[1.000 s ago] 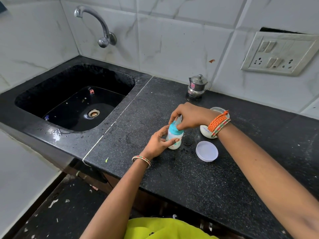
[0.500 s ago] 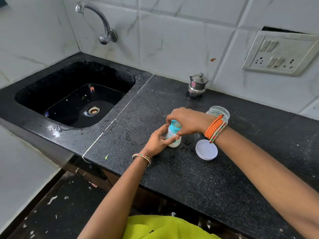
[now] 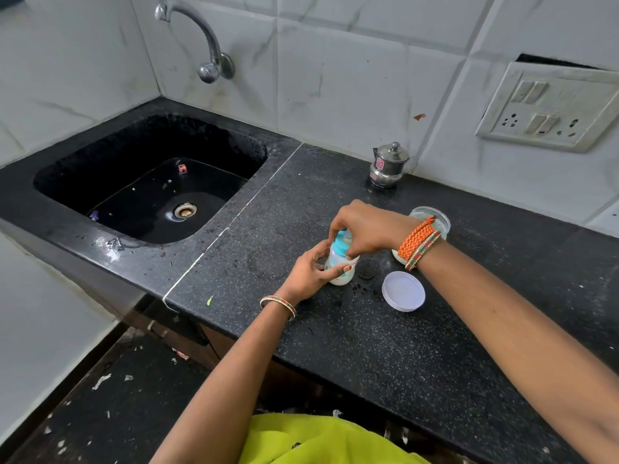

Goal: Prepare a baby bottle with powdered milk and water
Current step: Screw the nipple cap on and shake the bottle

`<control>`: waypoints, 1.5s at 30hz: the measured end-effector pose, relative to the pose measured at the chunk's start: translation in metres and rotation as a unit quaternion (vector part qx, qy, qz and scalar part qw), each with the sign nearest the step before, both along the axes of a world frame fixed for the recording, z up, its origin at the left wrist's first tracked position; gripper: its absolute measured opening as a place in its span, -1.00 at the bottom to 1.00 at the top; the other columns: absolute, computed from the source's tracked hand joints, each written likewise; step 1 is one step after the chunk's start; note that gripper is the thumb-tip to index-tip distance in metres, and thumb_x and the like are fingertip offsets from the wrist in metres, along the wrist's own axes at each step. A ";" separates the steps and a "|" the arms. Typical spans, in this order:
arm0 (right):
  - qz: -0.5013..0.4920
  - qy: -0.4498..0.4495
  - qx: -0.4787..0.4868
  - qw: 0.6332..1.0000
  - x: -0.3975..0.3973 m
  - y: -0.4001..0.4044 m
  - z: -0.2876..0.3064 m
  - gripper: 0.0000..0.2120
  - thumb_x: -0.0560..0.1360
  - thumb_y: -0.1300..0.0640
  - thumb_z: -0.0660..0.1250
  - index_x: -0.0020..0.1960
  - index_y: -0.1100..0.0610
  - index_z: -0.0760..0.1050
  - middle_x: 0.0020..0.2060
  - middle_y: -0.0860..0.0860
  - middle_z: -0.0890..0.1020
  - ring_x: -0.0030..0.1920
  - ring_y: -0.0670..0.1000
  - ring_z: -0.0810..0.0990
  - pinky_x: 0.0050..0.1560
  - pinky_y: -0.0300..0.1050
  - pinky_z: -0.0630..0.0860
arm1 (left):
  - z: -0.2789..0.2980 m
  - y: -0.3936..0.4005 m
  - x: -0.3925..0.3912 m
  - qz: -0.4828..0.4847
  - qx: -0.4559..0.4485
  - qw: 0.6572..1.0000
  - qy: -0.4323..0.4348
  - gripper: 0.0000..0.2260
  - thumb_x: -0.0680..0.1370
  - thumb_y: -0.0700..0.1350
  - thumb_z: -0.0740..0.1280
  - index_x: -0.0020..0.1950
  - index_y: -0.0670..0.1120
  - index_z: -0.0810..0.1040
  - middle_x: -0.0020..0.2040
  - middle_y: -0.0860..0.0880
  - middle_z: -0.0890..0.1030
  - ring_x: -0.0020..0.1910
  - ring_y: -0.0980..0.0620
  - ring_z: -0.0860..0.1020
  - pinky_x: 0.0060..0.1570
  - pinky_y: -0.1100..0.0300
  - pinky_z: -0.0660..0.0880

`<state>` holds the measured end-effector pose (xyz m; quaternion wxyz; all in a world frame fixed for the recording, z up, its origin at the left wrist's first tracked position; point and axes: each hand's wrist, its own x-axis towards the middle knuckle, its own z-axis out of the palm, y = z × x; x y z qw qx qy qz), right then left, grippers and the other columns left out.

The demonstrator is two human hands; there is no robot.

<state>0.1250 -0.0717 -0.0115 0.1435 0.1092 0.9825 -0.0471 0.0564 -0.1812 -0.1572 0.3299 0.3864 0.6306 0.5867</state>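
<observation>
- Countertop [image 3: 385, 356] of black speckled stone fills the lower right of the frame.
- Left hand [image 3: 310, 271] is wrapped around the baby bottle [image 3: 340, 267] at frame centre, where it stands upright.
- Right hand [image 3: 363, 227] is closed from above over the teal cap [image 3: 342, 244].
- White lid [image 3: 403, 291] lies just right; an open jar [image 3: 432, 219] is partly hidden behind the wrist.
- Steel pot [image 3: 387, 165] stands by the wall.

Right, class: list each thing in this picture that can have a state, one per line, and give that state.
Baby bottle: upright on the counter, teal collar on, white inside.
Left hand: gripping the bottle's body.
Right hand: closed over the bottle's top.
Jar: open, lid off.
Jar lid: lying flat on the counter, apart from the jar.
Tap: no water running.
Steel pot: lid on.
Sink: not filled, drain visible.
</observation>
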 end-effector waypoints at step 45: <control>-0.205 0.205 -0.181 0.940 0.048 -0.007 -0.033 -0.57 0.31 0.22 0.45 0.18 0.12 0.58 0.03 0.08 0.67 0.03 0.03 0.62 0.08 0.03 0.56 | 0.001 -0.004 0.005 0.006 -0.009 0.993 0.118 -0.52 0.46 -0.07 0.45 0.35 -0.03 0.41 0.24 0.05 0.56 0.20 0.15 0.51 0.02 0.50 0.40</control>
